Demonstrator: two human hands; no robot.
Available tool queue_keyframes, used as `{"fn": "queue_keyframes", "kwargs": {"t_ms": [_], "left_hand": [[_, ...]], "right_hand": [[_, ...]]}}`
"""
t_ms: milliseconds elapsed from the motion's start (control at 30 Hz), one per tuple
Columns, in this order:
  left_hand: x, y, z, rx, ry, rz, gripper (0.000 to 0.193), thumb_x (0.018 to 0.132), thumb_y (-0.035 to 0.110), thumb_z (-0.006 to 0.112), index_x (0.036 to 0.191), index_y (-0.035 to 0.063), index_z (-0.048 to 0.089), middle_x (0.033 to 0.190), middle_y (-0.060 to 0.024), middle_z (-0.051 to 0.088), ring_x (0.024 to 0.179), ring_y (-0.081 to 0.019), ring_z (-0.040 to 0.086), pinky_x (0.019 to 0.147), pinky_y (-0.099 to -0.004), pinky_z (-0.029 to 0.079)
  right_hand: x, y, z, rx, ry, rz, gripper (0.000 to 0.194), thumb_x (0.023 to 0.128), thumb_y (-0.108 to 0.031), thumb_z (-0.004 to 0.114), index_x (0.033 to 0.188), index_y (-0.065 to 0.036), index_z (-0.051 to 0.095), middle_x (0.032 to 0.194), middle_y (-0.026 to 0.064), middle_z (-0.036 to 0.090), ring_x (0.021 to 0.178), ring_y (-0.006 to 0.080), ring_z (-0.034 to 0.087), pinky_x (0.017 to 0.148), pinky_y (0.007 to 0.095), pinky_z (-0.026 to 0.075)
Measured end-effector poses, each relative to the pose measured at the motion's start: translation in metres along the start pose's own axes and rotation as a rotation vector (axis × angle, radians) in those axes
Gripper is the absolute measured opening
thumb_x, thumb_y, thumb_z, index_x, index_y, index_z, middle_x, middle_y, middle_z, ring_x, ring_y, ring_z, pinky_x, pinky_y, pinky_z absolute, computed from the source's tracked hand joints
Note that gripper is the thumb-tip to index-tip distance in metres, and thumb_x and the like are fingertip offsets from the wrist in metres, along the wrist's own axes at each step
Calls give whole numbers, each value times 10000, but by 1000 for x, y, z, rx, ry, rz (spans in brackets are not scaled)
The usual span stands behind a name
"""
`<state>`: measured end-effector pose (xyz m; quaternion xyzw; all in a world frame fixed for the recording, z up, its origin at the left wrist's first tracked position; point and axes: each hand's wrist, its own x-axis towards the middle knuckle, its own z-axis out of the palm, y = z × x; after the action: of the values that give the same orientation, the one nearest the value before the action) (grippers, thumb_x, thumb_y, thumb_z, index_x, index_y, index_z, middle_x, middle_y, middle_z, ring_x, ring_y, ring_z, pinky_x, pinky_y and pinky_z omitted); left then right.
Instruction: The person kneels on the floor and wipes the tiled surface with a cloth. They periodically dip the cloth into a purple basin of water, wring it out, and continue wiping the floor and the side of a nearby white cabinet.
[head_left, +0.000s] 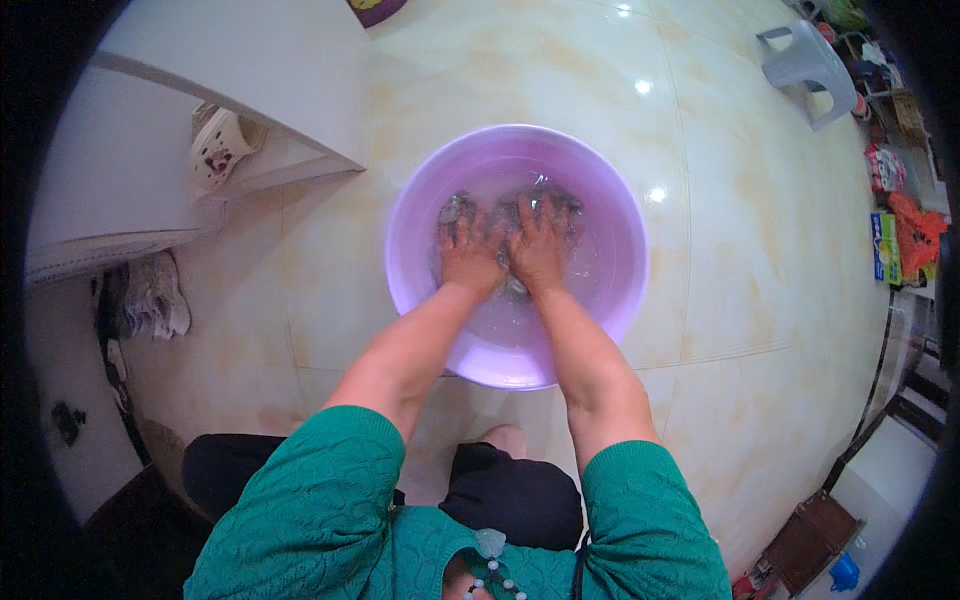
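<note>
A round purple plastic basin (517, 367) stands on the tiled floor before me, holding cloudy water. Dark, wet fabric (566, 201) lies in the water under both hands. My left hand (471, 259) is in the water at the basin's left-centre, palm down, fingers spread over the fabric. Beside it, my right hand (538, 251) presses on the fabric, also palm down with fingers somewhat apart. The wrists are close together. Fingertips are partly hidden by the water, and whether they grip any fabric does not show.
A white cabinet (300, 75) stands at the left, with a cream clog (217, 150) in its opening and other shoes (157, 296) below. At the upper right is a grey plastic stool (810, 67). A red plastic bag (915, 232) and boxes line the right side.
</note>
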<state>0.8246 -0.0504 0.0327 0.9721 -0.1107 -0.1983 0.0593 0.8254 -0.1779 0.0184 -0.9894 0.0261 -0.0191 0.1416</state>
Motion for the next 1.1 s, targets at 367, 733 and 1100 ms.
{"fn": "queue_keyframes", "kwargs": {"t_ms": [367, 733, 1100], "left_hand": [[-29, -3, -28, -166, -378, -58, 443, 796, 345, 641, 1118, 43, 607, 1203, -165, 597, 1097, -353, 568, 899, -458, 456], [-10, -25, 0, -2003, -298, -461, 511, 978, 469, 353, 1200, 55, 554, 1143, -113, 611, 1021, -264, 595, 896, -398, 480], [-59, -20, -15, -1095, 94, -214, 420, 899, 329, 571, 1189, 28, 527, 1084, -142, 612, 974, -240, 586, 858, -335, 455]], "right_hand": [[-7, 10, 0, 247, -65, 558, 628, 717, -337, 762, 1180, 19, 531, 1050, 248, 580, 1001, 398, 557, 916, 468, 431], [-53, -60, -75, 1223, -173, -1, 256, 778, -235, 592, 850, 9, 567, 794, 228, 620, 730, 383, 600, 691, 416, 470], [-8, -10, -51, 227, -20, 90, 179, 842, -202, 565, 947, -59, 537, 817, 189, 624, 685, 412, 623, 659, 512, 514]]}}
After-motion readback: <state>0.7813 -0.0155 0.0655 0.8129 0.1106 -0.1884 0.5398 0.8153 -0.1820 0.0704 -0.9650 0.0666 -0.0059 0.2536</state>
